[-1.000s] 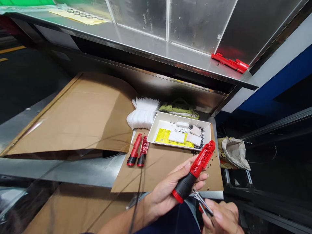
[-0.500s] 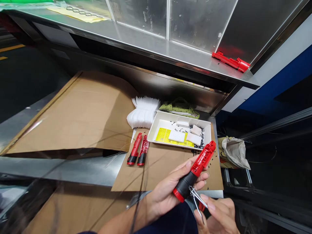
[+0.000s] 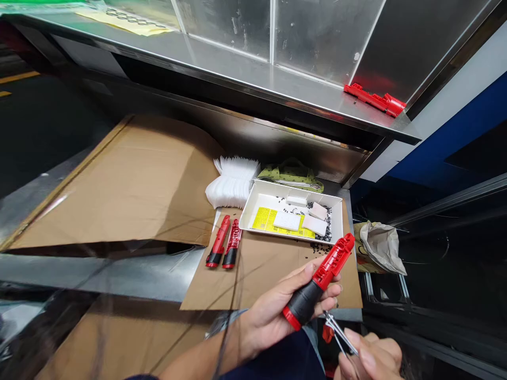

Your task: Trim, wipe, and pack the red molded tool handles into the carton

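Observation:
My left hand [image 3: 275, 303] is wrapped round a red and black plastic housing [image 3: 307, 301], held tilted with its narrow red end pointing up and to the right. The open ribbed inside of its red part faces me. Metal tweezers [image 3: 339, 332] are pinched in my right hand [image 3: 374, 356], at the lower right. Their tips lie just right of the housing's black part, and whether they grip anything is too small to tell. Two similar red and black housings [image 3: 218, 241] lie side by side on the cardboard sheet [image 3: 269, 274].
Behind my hands stands a white tray [image 3: 247, 211] with small black parts, white and pinkish pads and a yellow label. White sheets [image 3: 229, 184] are stacked beside it. A large cardboard piece [image 3: 119, 190] covers the left side. Another red part [image 3: 374, 100] rests on the metal shelf [image 3: 253, 79].
The tweezers have come away from the housing's black part, moving right and down with my right hand. My left hand and the housing have shifted slightly right.

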The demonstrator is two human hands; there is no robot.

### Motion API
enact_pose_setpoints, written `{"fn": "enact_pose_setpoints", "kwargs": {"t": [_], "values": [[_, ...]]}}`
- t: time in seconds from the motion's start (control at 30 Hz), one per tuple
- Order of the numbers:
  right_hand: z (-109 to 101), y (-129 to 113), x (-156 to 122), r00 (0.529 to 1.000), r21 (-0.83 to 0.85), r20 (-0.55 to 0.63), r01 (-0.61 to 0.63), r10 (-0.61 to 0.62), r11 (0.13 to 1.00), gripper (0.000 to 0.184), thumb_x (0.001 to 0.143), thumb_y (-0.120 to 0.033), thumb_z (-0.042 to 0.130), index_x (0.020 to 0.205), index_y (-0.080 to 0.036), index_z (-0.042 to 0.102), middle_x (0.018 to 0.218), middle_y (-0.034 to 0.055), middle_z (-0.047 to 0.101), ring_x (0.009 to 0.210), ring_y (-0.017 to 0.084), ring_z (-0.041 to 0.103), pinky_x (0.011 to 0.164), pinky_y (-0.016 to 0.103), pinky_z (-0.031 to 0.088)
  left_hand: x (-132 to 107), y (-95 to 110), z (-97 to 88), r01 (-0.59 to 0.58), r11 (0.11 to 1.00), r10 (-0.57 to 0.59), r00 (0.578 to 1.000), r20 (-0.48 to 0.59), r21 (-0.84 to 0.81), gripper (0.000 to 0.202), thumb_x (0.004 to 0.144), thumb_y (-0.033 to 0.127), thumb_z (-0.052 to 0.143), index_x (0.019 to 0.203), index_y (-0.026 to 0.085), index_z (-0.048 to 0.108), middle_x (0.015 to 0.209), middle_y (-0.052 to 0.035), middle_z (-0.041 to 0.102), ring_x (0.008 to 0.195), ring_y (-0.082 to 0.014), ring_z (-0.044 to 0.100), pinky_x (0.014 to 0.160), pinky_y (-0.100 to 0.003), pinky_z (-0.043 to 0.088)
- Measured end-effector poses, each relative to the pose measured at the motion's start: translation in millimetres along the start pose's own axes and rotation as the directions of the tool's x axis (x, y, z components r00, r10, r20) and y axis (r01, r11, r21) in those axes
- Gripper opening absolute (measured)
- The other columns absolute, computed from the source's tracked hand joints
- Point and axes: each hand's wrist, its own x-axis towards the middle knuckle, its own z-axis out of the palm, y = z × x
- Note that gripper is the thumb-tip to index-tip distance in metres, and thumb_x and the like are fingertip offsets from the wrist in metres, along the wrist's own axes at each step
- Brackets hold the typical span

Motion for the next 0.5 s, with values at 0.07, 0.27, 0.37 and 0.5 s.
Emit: {"fn": "enact_pose_setpoints", "kwargs": {"t": [0.07,0.27,0.37,0.5], "values": [[-1,-3,8,0.999,0.006,-0.039,0.016,-0.016,1.0,0.026,0.084,-0.024,0.07,0.109,-0.027,0.063,0.069,-0.0007,0.073,0.043,0.016,0.057,0.032,0.026,0.039,0,0,1.3,-0.008,1.0,0.009,1.0,-0.015,0.004,0.033,0.092,0.024,0.064,0.123,0.011,0.065,0.103,-0.0154,0.075,0.09,-0.0189,0.074,0.082,-0.027,0.059],[16,-21,32,0.996,-0.036,-0.081,0.021,-0.024,0.999,0.014,0.085,-0.028,0.071,0.096,-0.025,0.063,0.066,-0.0009,0.074,0.047,0.016,0.061,0.04,0.028,0.044,0,0,6.4,-0.027,0.999,0.029,0.999,-0.043,0.039,0.031,0.092,0.02,0.063,0.122,0.013,0.066,0.101,-0.0116,0.075,0.089,-0.0188,0.075,0.08,-0.027,0.06],[20,-22,31,0.997,-0.024,-0.082,-0.003,0.001,1.0,0.011,0.087,-0.03,0.07,0.092,-0.024,0.062,0.068,-0.0008,0.074,0.048,0.015,0.063,0.04,0.027,0.043,-1,-1,5.2,-0.03,0.998,0.033,0.998,-0.045,0.054,0.033,0.089,0.022,0.068,0.121,0.014,0.066,0.102,-0.0112,0.075,0.091,-0.02,0.075,0.08,-0.027,0.06],[20,-23,32,0.997,-0.042,-0.075,0.009,-0.013,0.999,0.013,0.089,-0.033,0.069,0.087,-0.023,0.061,0.066,-0.0012,0.074,0.048,0.013,0.065,0.042,0.025,0.043,0,-1,3.1,-0.018,0.998,0.021,0.999,-0.04,0.066,0.04,0.082,0.025,0.076,0.12,0.016,0.068,0.104,-0.0113,0.075,0.092,-0.0208,0.075,0.079,-0.027,0.061]]}}
